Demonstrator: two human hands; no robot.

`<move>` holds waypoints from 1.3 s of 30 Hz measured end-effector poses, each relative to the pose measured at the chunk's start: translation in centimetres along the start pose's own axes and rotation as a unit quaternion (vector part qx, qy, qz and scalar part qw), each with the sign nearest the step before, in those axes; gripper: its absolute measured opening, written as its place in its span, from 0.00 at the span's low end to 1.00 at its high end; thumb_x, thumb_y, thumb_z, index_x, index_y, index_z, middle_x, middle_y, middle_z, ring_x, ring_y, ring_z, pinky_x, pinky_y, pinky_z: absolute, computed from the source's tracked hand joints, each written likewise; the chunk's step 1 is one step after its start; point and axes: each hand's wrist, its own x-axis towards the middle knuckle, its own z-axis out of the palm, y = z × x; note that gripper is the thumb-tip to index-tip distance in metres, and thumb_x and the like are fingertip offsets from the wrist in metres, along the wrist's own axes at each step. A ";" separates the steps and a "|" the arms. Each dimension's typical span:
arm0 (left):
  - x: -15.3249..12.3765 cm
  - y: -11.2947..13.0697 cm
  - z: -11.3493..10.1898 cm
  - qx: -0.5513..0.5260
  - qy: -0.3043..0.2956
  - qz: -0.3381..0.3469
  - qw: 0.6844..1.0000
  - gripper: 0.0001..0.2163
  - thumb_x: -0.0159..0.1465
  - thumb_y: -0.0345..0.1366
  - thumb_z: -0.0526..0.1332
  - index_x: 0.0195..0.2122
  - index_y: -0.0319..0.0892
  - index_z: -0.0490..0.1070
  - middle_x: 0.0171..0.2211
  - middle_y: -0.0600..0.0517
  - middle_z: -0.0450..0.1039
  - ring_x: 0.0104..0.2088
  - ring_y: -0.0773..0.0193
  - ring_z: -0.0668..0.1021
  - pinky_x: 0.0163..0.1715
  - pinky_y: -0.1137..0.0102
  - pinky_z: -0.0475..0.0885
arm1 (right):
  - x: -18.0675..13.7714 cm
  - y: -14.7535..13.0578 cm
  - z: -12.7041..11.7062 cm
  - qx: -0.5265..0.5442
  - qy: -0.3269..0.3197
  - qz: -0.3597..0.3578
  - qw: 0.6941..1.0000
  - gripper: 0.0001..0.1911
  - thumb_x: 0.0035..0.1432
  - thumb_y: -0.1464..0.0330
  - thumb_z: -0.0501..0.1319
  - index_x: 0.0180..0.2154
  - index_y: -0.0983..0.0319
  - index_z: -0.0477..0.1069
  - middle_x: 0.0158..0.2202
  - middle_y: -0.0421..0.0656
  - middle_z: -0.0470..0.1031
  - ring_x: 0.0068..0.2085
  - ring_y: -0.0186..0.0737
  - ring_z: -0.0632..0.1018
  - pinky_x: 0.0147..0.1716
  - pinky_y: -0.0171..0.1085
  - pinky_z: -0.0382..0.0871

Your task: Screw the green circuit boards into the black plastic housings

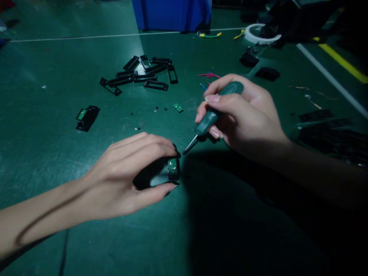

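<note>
One small black plastic housing (173,178), dim-lit, on or just above the green-surfaced bench (129,245), front and centre; within its end, one green circuit board (172,167) with bright spots. Left hand (126,165): thumb and fingers pinching the housing from either side. Right hand (244,111): fingers wrapped around one screwdriver with a dark green handle and slim metal shaft (208,119), tip pointed down just beside the housing; contact uncertain. Beyond: one loose green circuit board (178,107), lying flat; to its left, a second black plastic housing (87,119), likewise showing green board, untouched. Farther off: one loose group of black rectangular plastic frames (145,79), some overlapping; one red wire (209,75); one pair of pliers with green-and-yellow handles (211,35); one blue plastic bin (174,15). Condition of work, as judged: partway; the held unit has its board in place, the screwdriver step appears unfinished, the loose board remains separate; the total left cannot be told.
</note>
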 end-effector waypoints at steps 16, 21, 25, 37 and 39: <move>0.0 -1.9 -0.5 0.108 0.015 0.161 0.981 0.22 0.65 0.49 0.71 0.53 0.40 0.74 0.51 0.39 0.80 0.48 0.50 0.84 0.45 0.58 0.79 | -0.4 0.0 0.2 -0.017 -0.003 -0.038 0.999 0.05 0.59 0.71 0.65 0.36 0.59 0.70 0.25 0.39 0.79 0.16 0.33 0.68 0.13 0.38 0.53; 0.2 -2.3 -0.3 0.064 -0.006 0.131 0.989 0.28 0.64 0.52 0.71 0.56 0.35 0.71 0.48 0.39 0.80 0.46 0.48 0.83 0.45 0.55 0.80 | -0.4 0.0 0.2 -0.024 -0.001 -0.039 0.999 0.05 0.59 0.69 0.66 0.36 0.59 0.70 0.25 0.39 0.79 0.16 0.34 0.68 0.14 0.38 0.53; 0.0 -2.2 -0.2 0.058 -0.008 0.119 0.991 0.24 0.66 0.47 0.70 0.55 0.36 0.72 0.47 0.40 0.80 0.47 0.49 0.82 0.46 0.55 0.80 | -0.4 0.0 0.3 -0.025 0.002 -0.041 0.999 0.06 0.59 0.70 0.66 0.35 0.58 0.69 0.26 0.38 0.79 0.16 0.34 0.68 0.15 0.40 0.52; -0.1 -1.8 -0.2 -0.027 0.004 0.091 0.995 0.18 0.65 0.40 0.71 0.54 0.43 0.73 0.48 0.44 0.81 0.49 0.52 0.83 0.49 0.56 0.81 | -0.5 0.0 0.4 -0.036 0.004 -0.040 0.999 0.05 0.60 0.70 0.65 0.34 0.56 0.70 0.26 0.38 0.79 0.16 0.34 0.68 0.14 0.40 0.51; -0.1 -1.7 -0.3 -0.035 0.008 0.093 0.995 0.17 0.65 0.39 0.70 0.53 0.44 0.73 0.48 0.44 0.81 0.49 0.51 0.84 0.49 0.55 0.81 | -0.5 0.0 0.4 -0.032 0.006 -0.040 0.999 0.05 0.59 0.70 0.65 0.34 0.56 0.70 0.26 0.38 0.79 0.16 0.34 0.68 0.14 0.40 0.51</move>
